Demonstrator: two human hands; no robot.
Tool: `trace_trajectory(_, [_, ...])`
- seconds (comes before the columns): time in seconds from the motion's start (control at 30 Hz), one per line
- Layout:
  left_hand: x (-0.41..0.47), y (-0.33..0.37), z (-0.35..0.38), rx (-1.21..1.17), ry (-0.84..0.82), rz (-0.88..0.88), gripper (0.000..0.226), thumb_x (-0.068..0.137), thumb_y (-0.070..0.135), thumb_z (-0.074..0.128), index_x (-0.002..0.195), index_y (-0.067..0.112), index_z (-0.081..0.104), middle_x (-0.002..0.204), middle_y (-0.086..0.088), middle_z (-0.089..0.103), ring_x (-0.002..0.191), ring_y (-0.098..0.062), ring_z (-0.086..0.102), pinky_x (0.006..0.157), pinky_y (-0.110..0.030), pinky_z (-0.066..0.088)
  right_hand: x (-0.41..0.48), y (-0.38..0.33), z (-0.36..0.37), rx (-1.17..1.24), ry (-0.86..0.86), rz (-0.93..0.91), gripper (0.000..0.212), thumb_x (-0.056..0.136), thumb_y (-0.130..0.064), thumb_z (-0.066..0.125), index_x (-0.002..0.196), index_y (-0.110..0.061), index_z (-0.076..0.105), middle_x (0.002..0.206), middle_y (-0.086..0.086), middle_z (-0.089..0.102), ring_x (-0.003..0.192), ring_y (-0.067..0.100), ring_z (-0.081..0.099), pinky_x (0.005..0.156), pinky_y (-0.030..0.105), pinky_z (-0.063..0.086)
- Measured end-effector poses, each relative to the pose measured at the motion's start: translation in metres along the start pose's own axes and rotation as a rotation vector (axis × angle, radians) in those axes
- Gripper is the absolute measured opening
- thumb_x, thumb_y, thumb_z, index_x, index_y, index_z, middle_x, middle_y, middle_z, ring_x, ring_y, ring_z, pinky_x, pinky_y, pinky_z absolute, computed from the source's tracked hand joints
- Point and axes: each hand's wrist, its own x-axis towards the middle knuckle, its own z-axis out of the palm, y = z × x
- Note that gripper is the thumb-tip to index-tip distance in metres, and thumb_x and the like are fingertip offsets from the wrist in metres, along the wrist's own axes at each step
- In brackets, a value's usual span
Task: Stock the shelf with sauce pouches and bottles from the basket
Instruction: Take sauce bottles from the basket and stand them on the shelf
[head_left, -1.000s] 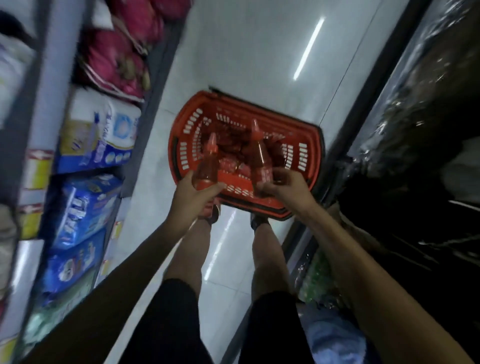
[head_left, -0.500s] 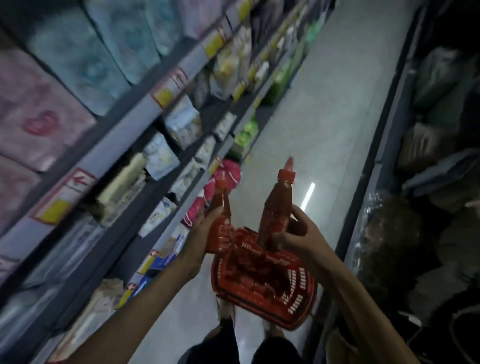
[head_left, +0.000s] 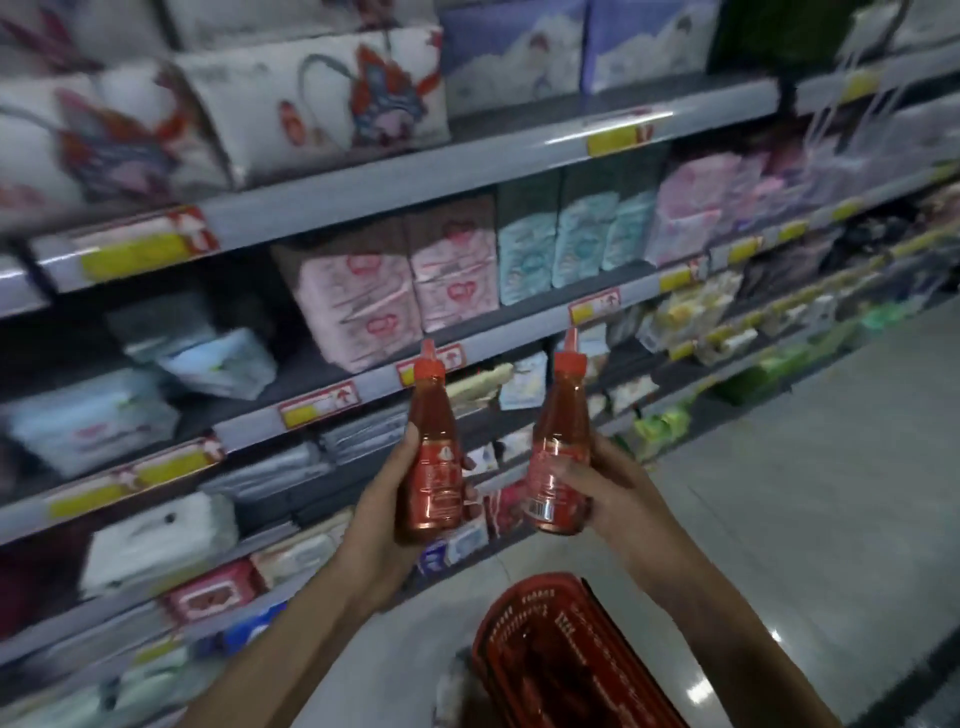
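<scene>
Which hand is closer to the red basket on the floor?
Right. The right hand, gripping a sauce bottle, is straight above the red basket; the left hand, gripping the other bottle, is up and off to its left.

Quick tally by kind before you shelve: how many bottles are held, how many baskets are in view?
Sauce bottles: 2, left bottle in the left hand, right bottle in the right hand
Baskets: 1, red basket, contents too blurred to count
Total: 3
</scene>
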Motion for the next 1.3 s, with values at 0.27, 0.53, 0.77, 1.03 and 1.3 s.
trace_trajectory(0.27, [-0.115, 0.059, -0.085, -0.07, 0.276, 0.301, 0.045, 0.094, 0.044, 0.055, 0.114, 0.007, 0.068, 0.09, -0.02, 0.072, 0.071, -0.029, 0.071, 0.061, -0.039, 0.06, 0.001, -0.029, 0.152, 0.121, -0.468, 0.096, 0.062, 0.051, -0.03, 0.096, 0.107, -0.01, 0.078, 0.112, 0.025, 0.073, 0.096, 0.043, 0.073, 0.085, 0.053, 0.061])
trace_trajectory(0.53, [-0.254, 0.11, -0.19, -0.04, 0.492, 0.515, 0.012, 0.101, 0.009, 0.061, 0.11, 0.003, 0.066, 0.089, 0.023, 0.076, 0.086, 0.003, 0.071, 0.078, -0.016, 0.056, -0.04, -0.027, 0.343, 0.307, -0.887, 0.323, 0.059, 0.073, -0.031, 0.079, 0.12, 0.002, 0.064, 0.107, 0.033, 0.064, 0.086, 0.04, 0.065, 0.082, 0.05, 0.054])
trace_trajectory(0.77, [-0.37, 0.157, -0.316, -0.099, 0.695, 0.655, 0.043, 0.105, 0.04, 0.043, 0.127, 0.013, 0.07, 0.122, -0.014, 0.073, 0.107, -0.03, 0.068, 0.092, -0.043, 0.059, -0.1, 0.014, 0.534, 0.168, -1.056, 0.345, 0.095, 0.048, -0.027, 0.101, 0.128, 0.003, 0.059, 0.113, 0.029, 0.069, 0.091, 0.038, 0.072, 0.077, 0.05, 0.062])
trace_trajectory(1.03, [-0.494, 0.214, -0.459, -0.355, 0.676, 0.819, 0.049, 0.091, 0.044, 0.061, 0.125, 0.01, 0.069, 0.106, -0.015, 0.073, 0.084, -0.026, 0.074, 0.097, -0.051, 0.052, -0.182, 0.052, 0.736, 0.109, -1.167, 0.341, 0.04, 0.078, -0.018, 0.074, 0.115, -0.003, 0.068, 0.105, 0.024, 0.074, 0.085, 0.033, 0.076, 0.069, 0.041, 0.063])
trace_trajectory(1.3, [-0.564, 0.266, -0.595, -0.369, 0.781, 0.856, 0.061, 0.099, 0.06, 0.043, 0.128, 0.009, 0.065, 0.104, -0.018, 0.071, 0.082, -0.027, 0.071, 0.075, -0.04, 0.059, -0.219, 0.081, 0.889, 0.072, -1.199, 0.354, 0.048, 0.088, -0.016, 0.059, 0.129, 0.009, 0.06, 0.112, 0.029, 0.068, 0.09, 0.036, 0.068, 0.072, 0.039, 0.062])
